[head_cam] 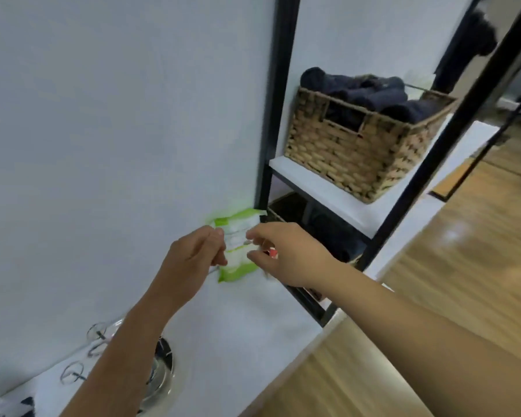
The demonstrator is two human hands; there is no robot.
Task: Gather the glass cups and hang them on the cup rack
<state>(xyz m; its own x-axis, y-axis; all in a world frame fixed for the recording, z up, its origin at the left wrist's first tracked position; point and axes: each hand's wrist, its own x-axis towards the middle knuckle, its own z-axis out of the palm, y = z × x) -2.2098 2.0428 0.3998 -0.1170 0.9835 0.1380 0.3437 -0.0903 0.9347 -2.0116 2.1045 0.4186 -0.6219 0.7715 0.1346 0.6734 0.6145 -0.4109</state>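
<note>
Both hands are at a green and white wipes pack that lies on the white counter against the wall. My left hand pinches the pack's left side. My right hand has its fingertips closed on the pack's middle, apparently on its flap or a wipe. At the lower left, glass cups hang upside down on a cup rack with a shiny round base, partly hidden behind my left forearm. Another glass cup shows below them.
A black metal shelf frame stands right of the counter. On its white shelf sits a wicker basket filled with dark rolled towels. Wooden floor runs along the right. A small red object shows beside my right hand.
</note>
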